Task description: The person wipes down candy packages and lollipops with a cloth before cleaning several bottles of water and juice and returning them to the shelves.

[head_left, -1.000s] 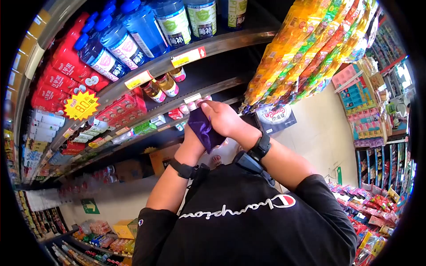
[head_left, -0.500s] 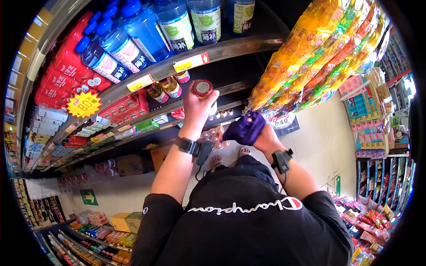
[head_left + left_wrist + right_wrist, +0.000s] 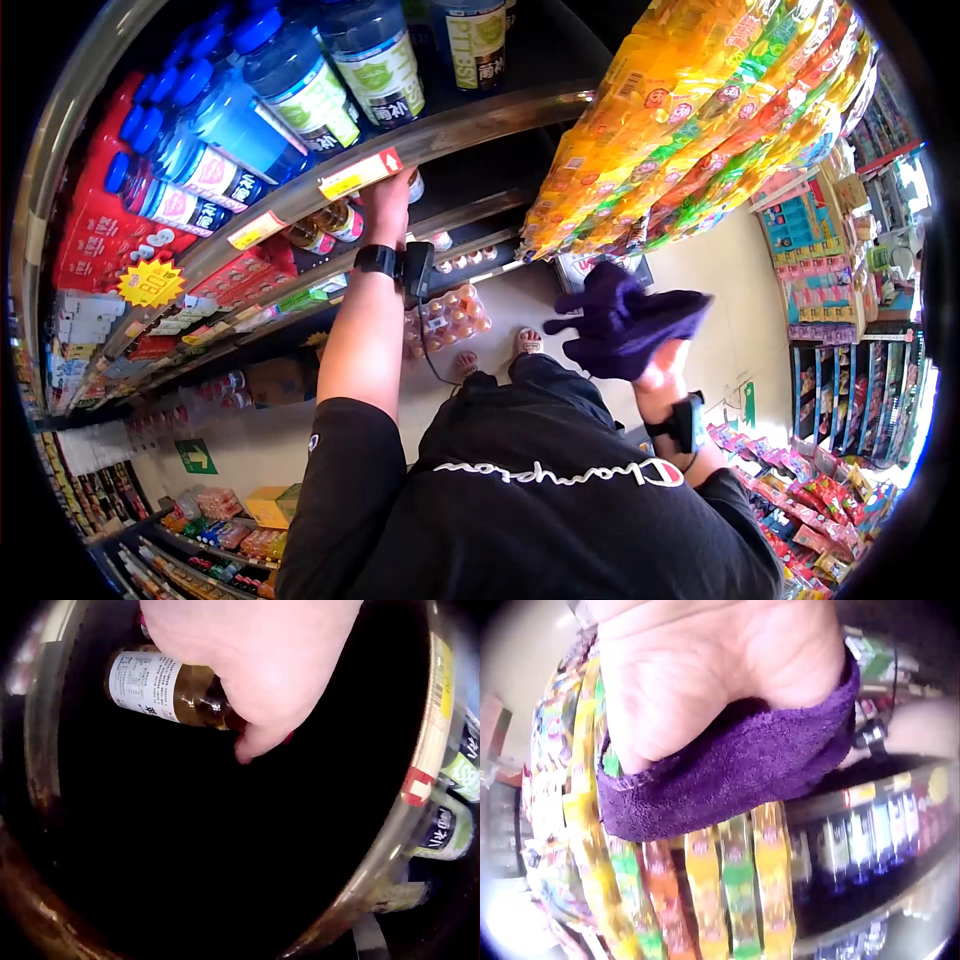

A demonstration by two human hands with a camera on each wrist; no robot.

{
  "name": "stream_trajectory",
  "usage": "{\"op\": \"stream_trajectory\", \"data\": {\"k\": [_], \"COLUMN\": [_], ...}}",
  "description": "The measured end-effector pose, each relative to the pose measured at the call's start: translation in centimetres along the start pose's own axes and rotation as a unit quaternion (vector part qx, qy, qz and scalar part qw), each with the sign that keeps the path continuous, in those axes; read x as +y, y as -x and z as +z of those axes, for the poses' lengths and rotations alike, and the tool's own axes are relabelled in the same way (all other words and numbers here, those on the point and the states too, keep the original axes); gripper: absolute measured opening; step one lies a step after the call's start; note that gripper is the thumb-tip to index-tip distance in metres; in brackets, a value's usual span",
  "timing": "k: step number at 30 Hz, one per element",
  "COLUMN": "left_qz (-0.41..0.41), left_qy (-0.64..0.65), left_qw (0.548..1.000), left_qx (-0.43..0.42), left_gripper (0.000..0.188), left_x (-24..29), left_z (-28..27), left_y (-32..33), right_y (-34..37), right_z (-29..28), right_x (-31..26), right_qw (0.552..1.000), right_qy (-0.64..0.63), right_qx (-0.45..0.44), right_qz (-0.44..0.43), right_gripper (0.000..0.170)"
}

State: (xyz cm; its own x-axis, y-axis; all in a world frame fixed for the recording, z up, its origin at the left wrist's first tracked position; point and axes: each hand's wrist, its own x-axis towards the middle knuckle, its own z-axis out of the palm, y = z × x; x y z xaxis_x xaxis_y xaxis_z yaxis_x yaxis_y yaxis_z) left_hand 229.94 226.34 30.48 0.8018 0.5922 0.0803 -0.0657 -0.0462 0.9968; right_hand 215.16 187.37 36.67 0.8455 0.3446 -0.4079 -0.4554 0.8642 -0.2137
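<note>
My left hand (image 3: pixel 388 205) reaches in under the shelf edge at upper left. In the left wrist view its thumb and fingers grip the neck end of an amber glass bottle (image 3: pixel 142 681) with a white label; the bottle lies sideways in that view. My right hand (image 3: pixel 665 368) is held out at the right, in front of the body, with a purple towelling cloth (image 3: pixel 630 325) in it. The cloth spreads out beyond the fingers and hides them. In the right wrist view the cloth (image 3: pixel 735 776) wraps across the palm.
More small amber bottles (image 3: pixel 342 220) stand beside the left hand. Big blue-capped bottles (image 3: pixel 300 85) fill the shelf above. Yellow snack packets (image 3: pixel 680 120) hang at the right. Wrapped small bottles (image 3: pixel 455 320) lie on the floor near the feet.
The left hand has carried a red-capped bottle up and left onto the shelf. The right hand has moved right with the purple cloth, away from the left, and the cloth has spread out.
</note>
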Motion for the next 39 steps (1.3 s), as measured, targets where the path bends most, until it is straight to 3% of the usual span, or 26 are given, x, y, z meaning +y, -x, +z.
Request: {"op": "stream_trajectory", "data": {"k": [2, 4, 5, 7, 8, 9, 10, 11, 14, 19, 20, 22, 23, 24, 25, 26, 28, 29, 30, 31, 32, 33, 34, 37, 38, 39], "left_qz": [0.089, 0.063, 0.073, 0.073, 0.072, 0.051, 0.032, 0.029, 0.068, 0.017, 0.017, 0.049, 0.046, 0.125, 0.14, 0.156, 0.072, 0.01, 0.069, 0.123, 0.176, 0.18, 0.181, 0.113, 0.114, 0.12], "left_qy": [-0.031, -0.065, -0.074, -0.088, -0.088, -0.051, -0.014, -0.072, -0.134, -0.124, -0.123, -0.117, -0.209, -0.247, -0.228, -0.209, -0.105, -0.141, -0.148, -0.183, -0.218, -0.296, -0.295, -0.474, -0.471, -0.454], "left_qw": [0.995, 0.996, 0.995, 0.993, 0.993, 0.997, 0.999, 0.997, 0.989, 0.992, 0.992, 0.985, 0.97, 0.959, 0.963, 0.965, 0.99, 0.987, 0.982, 0.97, 0.953, 0.929, 0.929, 0.864, 0.866, 0.876], "left_qx": [-0.02, 0.0, -0.01, -0.02, -0.021, -0.009, 0.004, -0.001, 0.005, -0.034, -0.031, -0.116, -0.115, -0.064, -0.023, 0.021, 0.066, 0.082, 0.099, 0.106, 0.112, 0.13, 0.131, 0.127, 0.127, 0.106], "left_gripper": [0.043, 0.049, 0.051, 0.053, 0.053, 0.053, 0.053, 0.052, 0.052, 0.052, 0.052, 0.053, 0.052, 0.053, 0.053, 0.053, 0.054, 0.047, 0.045, 0.045, 0.045, 0.052, 0.052, 0.053, 0.053, 0.048], "left_x": [-1.5, -1.3, -2.6, -3.6, -3.6, -3.6, -3.5, -3.6, -5.2, -2.5, -2.0, -1.3, -1.5, -2.7, -4.0, -4.8, -0.1, 1.6, 1.8, 2.2, 3.0, 3.7, 3.5, 1.9, 1.6, 1.4], "left_z": [0.0, 0.5, 0.3, 0.3, 0.6, 0.8, 0.8, 0.6, 0.3, 0.1, -0.2, -1.3, -2.2, -2.9, -3.6, -4.3, -5.5, -6.5, -7.5, -8.4, -9.2, -9.8, -10.5, -12.0, -12.2, -12.4], "left_y": [-1.4, -1.1, -1.8, -2.4, -2.3, -2.0, -1.9, -2.2, -3.4, -2.0, -1.9, -1.1, -0.9, -0.3, 0.8, 2.0, 5.9, 7.1, 7.2, 7.0, 6.7, 6.1, 5.0, 1.8, 1.1, 0.5], "right_y": [1.1, 1.6, 1.4, 1.2, 0.9, 0.6, 0.2, -0.1, -0.6, -0.6, -0.4, -0.2, -0.2, 0.0, 0.0, -2.0, -1.9, -1.6, -1.2, -1.0, -0.5, -0.8, -1.4, -2.5, -1.6, -1.8], "right_z": [2.4, 3.9, 4.2, 4.9, 5.1, 5.3, 5.4, 5.5, 6.4, 9.2, 9.8, 11.0, 11.4, 12.3, 7.2, 3.8, 7.7, 8.8, 9.6, 10.0, 9.7, 9.3, 8.6, 7.0, 6.9, 7.3], "right_x": [-0.9, -1.2, -1.2, -0.6, -0.1, 0.5, 1.0, 1.4, 1.6, 1.2, 1.4, 2.9, 3.8, 5.0, 5.1, 5.7, 5.0, 5.3, 5.6, 6.1, 7.0, 7.5, 8.0, 9.0, 9.1, 10.0], "right_qw": [0.986, 0.905, 0.816, 0.534, 0.422, 0.354, 0.314, 0.292, 0.281, 0.299, 0.284, 0.238, 0.218, 0.196, 0.263, 0.185, 0.277, 0.278, 0.498, 0.689, 0.489, 0.488, 0.434, 0.258, 0.312, 0.259], "right_qy": [0.143, 0.376, 0.527, 0.797, 0.86, 0.889, 0.903, 0.91, 0.913, 0.914, 0.919, 0.937, 0.948, 0.959, 0.941, 0.938, 0.906, 0.905, 0.811, 0.672, 0.805, 0.805, 0.822, 0.856, 0.911, 0.908], "right_qx": [-0.011, 0.003, 0.018, 0.004, -0.029, -0.073, -0.115, -0.145, -0.157, -0.089, -0.077, -0.045, -0.015, 0.011, 0.025, -0.109, -0.254, -0.26, -0.243, -0.212, -0.138, -0.14, -0.156, -0.192, -0.167, -0.213], "right_qz": [-0.09, -0.197, -0.236, -0.281, -0.286, -0.282, -0.27, -0.257, -0.25, -0.26, -0.261, -0.25, -0.231, -0.202, -0.214, -0.273, -0.193, -0.193, -0.188, -0.171, -0.307, -0.307, -0.334, -0.405, -0.213, -0.252], "right_gripper": [0.061, 0.055, 0.052, 0.046, 0.043, 0.04, 0.037, 0.035, 0.03, 0.026, 0.025, 0.024, 0.023, 0.023, 0.018, 0.014, 0.013, 0.013, 0.016, 0.02, 0.022, 0.022, 0.026, 0.038, 0.038, 0.035]}}
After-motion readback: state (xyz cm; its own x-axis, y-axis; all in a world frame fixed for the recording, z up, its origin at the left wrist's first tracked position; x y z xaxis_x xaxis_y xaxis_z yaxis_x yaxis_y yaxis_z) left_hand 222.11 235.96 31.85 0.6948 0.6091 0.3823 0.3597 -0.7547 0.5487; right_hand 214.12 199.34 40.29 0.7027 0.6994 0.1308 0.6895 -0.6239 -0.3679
